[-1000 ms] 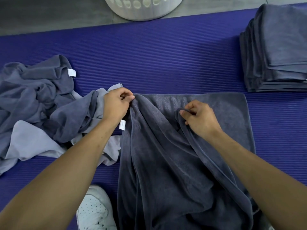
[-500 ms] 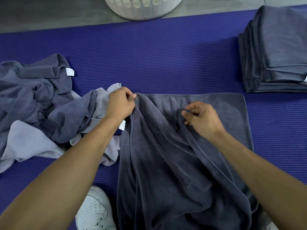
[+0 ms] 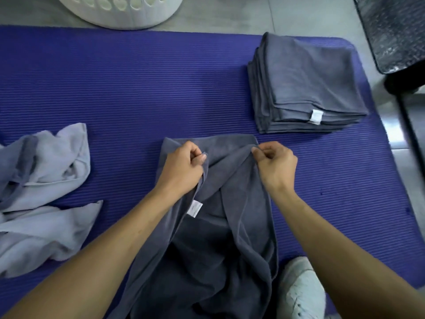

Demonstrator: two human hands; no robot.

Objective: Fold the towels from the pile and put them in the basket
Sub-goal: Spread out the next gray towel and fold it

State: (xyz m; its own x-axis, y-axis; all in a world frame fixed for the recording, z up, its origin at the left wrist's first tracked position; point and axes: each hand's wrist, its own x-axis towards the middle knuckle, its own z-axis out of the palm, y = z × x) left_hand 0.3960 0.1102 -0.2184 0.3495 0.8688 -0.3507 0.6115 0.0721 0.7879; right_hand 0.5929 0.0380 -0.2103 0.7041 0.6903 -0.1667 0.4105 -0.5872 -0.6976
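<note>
Both forearms reach forward over the purple mat [image 3: 138, 88]. The left hand [image 3: 182, 166] and right hand [image 3: 274, 165] each have fingers curled, pinching an edge of the dark grey towel [image 3: 232, 226] lying on the mat, knuckles up. A folded stack [image 3: 308, 86] sits beyond the right hand; the white basket [image 3: 128, 12] stands past the mat.

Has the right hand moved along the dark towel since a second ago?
Yes. The right hand now pinches the dark towel near its far right corner, closer to the folded stack.
</note>
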